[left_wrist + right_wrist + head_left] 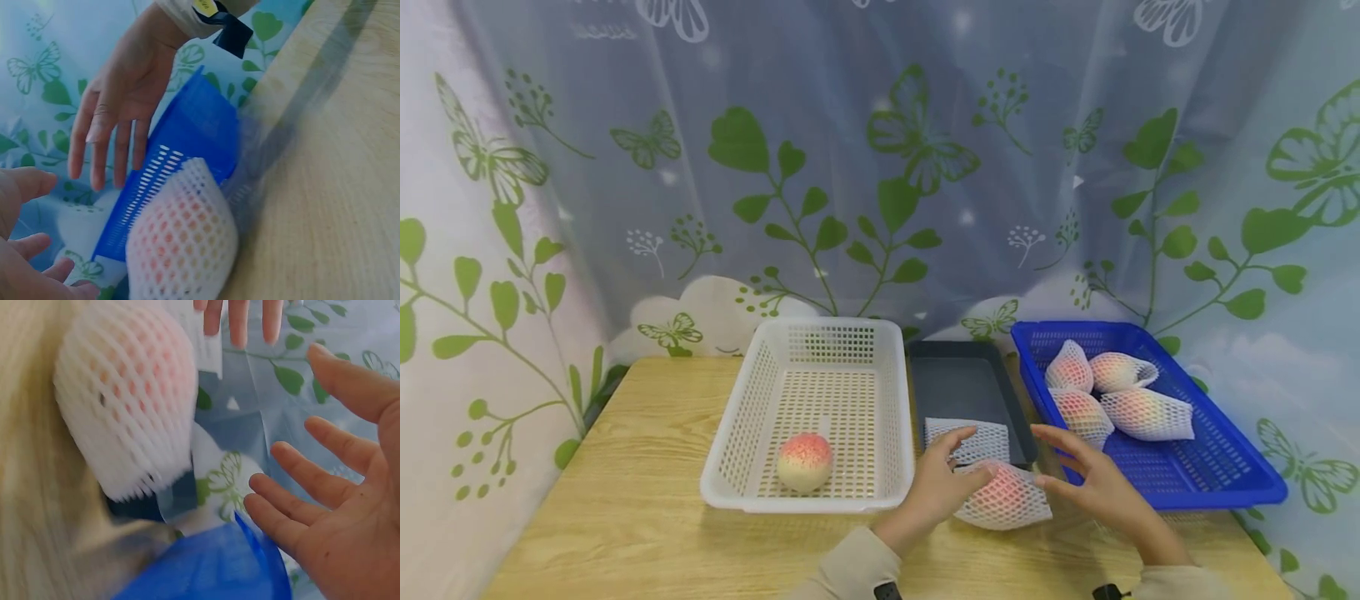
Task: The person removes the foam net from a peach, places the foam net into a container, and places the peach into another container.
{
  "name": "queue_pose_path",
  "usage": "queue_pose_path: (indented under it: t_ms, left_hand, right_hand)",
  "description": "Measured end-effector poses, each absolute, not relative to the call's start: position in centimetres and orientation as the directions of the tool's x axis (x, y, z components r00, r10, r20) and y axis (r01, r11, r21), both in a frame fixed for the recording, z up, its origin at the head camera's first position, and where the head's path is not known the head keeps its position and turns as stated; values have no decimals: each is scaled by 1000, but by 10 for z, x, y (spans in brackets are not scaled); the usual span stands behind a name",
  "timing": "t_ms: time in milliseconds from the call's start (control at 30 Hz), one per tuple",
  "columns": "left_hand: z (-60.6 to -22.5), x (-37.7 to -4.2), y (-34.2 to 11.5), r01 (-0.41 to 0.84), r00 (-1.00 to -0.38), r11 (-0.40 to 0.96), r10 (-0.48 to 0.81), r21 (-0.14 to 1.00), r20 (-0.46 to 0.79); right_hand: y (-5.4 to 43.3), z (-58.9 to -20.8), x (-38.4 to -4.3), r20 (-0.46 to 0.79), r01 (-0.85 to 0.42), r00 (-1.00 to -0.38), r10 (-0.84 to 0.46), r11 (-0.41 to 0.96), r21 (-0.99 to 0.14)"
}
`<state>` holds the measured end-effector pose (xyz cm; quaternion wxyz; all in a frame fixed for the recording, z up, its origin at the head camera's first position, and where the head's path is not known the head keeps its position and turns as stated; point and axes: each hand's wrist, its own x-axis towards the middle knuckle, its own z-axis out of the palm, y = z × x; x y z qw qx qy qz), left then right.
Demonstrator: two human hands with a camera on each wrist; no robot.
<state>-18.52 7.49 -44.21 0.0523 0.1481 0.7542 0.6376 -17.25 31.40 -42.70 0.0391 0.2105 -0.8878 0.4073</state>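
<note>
A peach in a white foam net sleeve [1002, 498] lies on the table between my two hands, in front of the dark grey tray. My left hand [936, 483] is at its left side with fingers spread, the thumb overlapping the fruit in the head view. On the other side my right hand [1093, 479] has its fingers apart and extended. Both wrist views show the netted peach [181, 237] standing free of the fingers. A flat foam net [973, 440] lies at the near end of the dark grey tray [958, 379].
To the left stands a white basket [711, 475] with one bare peach [805, 462] in it. A blue basket [1232, 492] on the right holds several netted peaches [1146, 414]. Behind the wooden table [625, 500] hangs a patterned curtain [820, 100].
</note>
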Motion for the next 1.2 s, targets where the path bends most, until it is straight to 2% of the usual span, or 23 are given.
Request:
queue_pose_path:
  t_ms: [233, 433, 567, 800, 967, 1200]
  left_hand:
    - [-464, -180, 83, 178, -955, 275, 281, 945, 98]
    - [-478, -178, 86, 173, -958, 296, 273, 940, 90]
    - [-489, -179, 86, 136, -958, 257, 278, 957, 61]
    - [-504, -184, 87, 46, -959, 143, 282, 989, 4]
    - [-507, -185, 88, 14, -962, 59, 273, 998, -3]
    - [-510, -184, 87, -23, -960, -29, 279, 999, -14]
  right_hand:
    - [299, -443, -171, 174, -397, -894, -412, 553, -732]
    - [295, -462, -174, 151, -397, -889, -431, 566, -722]
    - [294, -472, -177, 174, -412, -892, -418, 591, -694]
    - [295, -481, -183, 143, -403, -889, -436, 593, -697]
    - [292, -483, -186, 183, -412, -898, -400, 621, -666]
    - [293, -482, -182, 124, -333, -926, -355, 621, -709]
